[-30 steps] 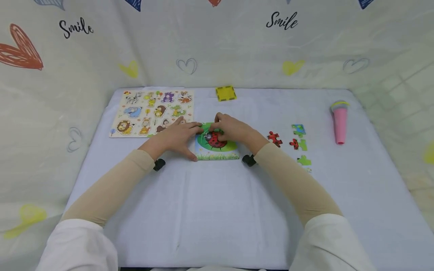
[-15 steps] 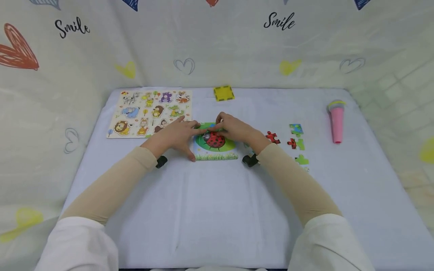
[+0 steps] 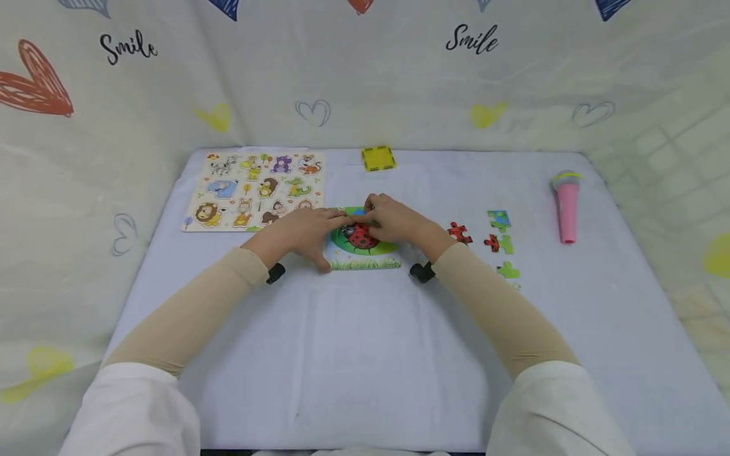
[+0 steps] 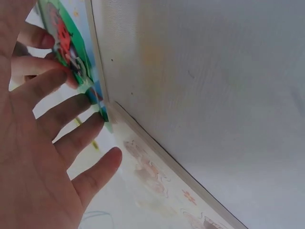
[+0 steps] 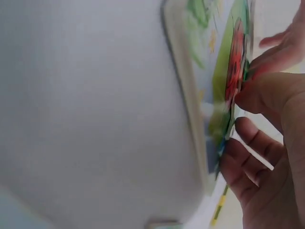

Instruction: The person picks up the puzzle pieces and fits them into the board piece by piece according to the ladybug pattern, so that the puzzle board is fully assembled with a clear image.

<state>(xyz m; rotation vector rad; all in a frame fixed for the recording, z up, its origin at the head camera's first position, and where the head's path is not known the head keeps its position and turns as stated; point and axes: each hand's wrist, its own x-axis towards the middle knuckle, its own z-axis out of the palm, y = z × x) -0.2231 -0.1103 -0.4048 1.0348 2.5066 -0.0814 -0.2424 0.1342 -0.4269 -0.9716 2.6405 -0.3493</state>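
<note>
A small ladybug jigsaw puzzle (image 3: 365,261) lies flat at the middle of the table. My left hand (image 3: 305,234) rests along its left side, thumb near the lower left corner and the other fingers reaching over the upper part. In the left wrist view, those fingers (image 4: 71,112) are spread and nearly straight, tips at the puzzle's edge. Over the upper right part, my right hand (image 3: 395,220) has its fingers bent and pinches a puzzle piece by the ladybug. The right wrist view has its thumb (image 5: 257,95) against the red picture; much of the piece is hidden.
Loose puzzle pieces lie to the right, including a red one (image 3: 459,232), a blue-green one (image 3: 500,219) and a green one (image 3: 507,270). An animal puzzle board (image 3: 256,196) sits at back left. Beyond are a yellow square frame (image 3: 378,158) and a pink toy microphone (image 3: 567,212).
My left hand's raised fingers have lowered toward the puzzle. The right hand has shifted slightly, its fingers drawing closer together over the upper part. The puzzle stays in place.
</note>
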